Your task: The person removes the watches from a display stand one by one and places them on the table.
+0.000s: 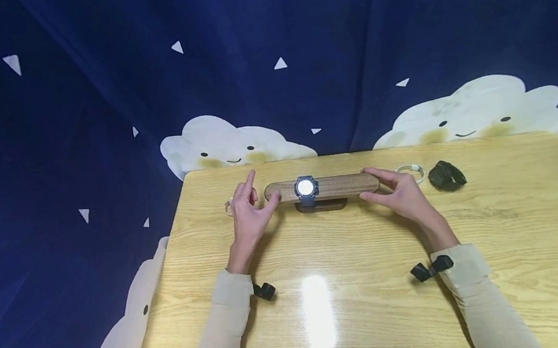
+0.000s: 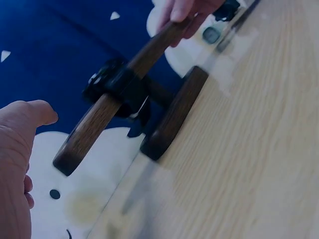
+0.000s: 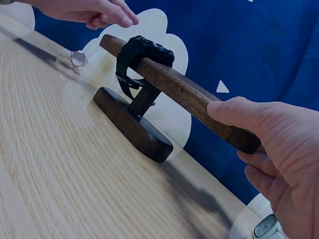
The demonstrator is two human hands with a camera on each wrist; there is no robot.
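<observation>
A dark wooden T-shaped watch stand point(image 1: 343, 185) stands near the table's back edge, its long bar raised above a short base point(image 3: 134, 132). Strapped round the bar, left of its middle, is a chunky black watch point(image 1: 306, 188) with a bright dial. My right hand point(image 1: 401, 191) grips the bar's right end, with the thumb on the near side point(image 3: 294, 144). Beside the left end is my left hand point(image 1: 250, 215), apart from the bar in both wrist views. Its thumb and index finger are extended, and it holds nothing.
A small round-dialled watch point(image 3: 78, 58) lies left of the stand, partly behind my left hand. Beyond my right hand lie a white-banded watch point(image 1: 416, 168) and a crumpled-looking black item point(image 1: 446, 176). A blue cloud-patterned curtain point(image 1: 329, 75) hangs behind the table point(image 1: 378, 301).
</observation>
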